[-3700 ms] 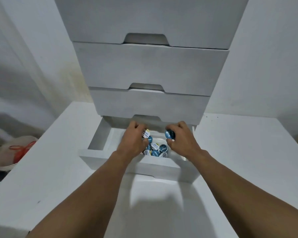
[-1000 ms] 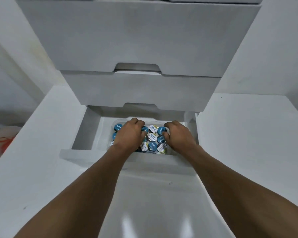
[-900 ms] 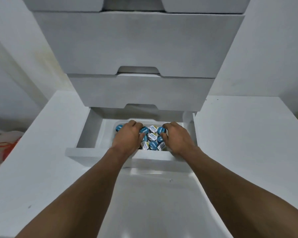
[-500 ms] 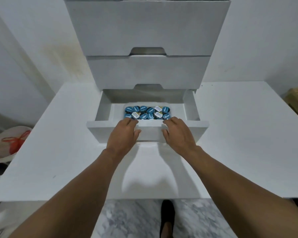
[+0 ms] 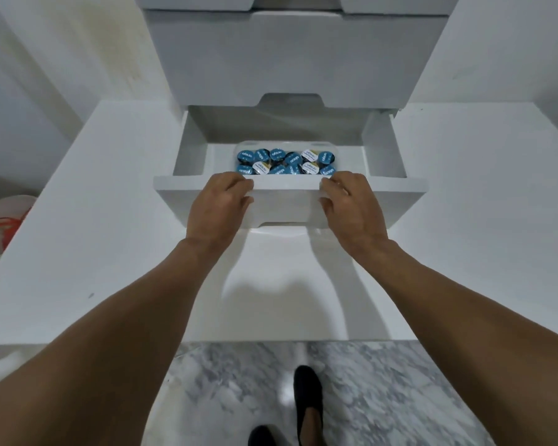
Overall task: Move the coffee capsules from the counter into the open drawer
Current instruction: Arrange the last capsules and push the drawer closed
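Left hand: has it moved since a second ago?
Yes. The left hand has drawn back toward the person, from over the coffee capsules to the drawer front, whose top edge it now grips.

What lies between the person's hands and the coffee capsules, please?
Only the drawer front, in the head view: the left hand and right hand grip its top edge, and the coffee capsules sit just behind it.

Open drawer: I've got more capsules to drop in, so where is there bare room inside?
The drawer has bare floor either side of the clear tray: one strip beside the left inner wall, one beside the right inner wall. The tray is packed with coffee capsules. The left hand and right hand grip the front rim.
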Available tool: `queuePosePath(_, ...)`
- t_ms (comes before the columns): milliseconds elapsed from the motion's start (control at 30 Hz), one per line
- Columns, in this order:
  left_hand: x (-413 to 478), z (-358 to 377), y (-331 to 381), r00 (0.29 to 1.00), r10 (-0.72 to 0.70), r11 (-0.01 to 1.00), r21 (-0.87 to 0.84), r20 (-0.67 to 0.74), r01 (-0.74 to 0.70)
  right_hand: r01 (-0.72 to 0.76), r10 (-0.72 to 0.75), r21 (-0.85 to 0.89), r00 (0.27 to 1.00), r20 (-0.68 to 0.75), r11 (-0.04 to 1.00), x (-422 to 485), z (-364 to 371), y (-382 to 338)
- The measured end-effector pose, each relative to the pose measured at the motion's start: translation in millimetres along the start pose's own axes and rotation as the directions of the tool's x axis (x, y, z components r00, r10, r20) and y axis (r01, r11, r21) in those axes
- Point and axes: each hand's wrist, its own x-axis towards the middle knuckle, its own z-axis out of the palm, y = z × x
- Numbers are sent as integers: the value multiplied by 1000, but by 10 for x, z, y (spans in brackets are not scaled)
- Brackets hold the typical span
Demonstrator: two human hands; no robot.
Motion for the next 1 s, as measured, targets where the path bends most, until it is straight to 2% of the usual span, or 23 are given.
queuePosePath(300, 44, 84, -151, 996, 56, 998, 24, -75, -54, 47, -61, -160, 994, -90, 986, 43, 166, 74)
queuePosePath(800, 337, -42, -117, 996, 64, 997, 53, -58, -61, 16, -35, -139, 990, -133, 990, 304, 46, 136)
queuePosePath(1000, 616, 85, -198, 999, 33, 997, 69, -31, -31, 13, -28, -156, 995, -97, 988, 562, 153, 305)
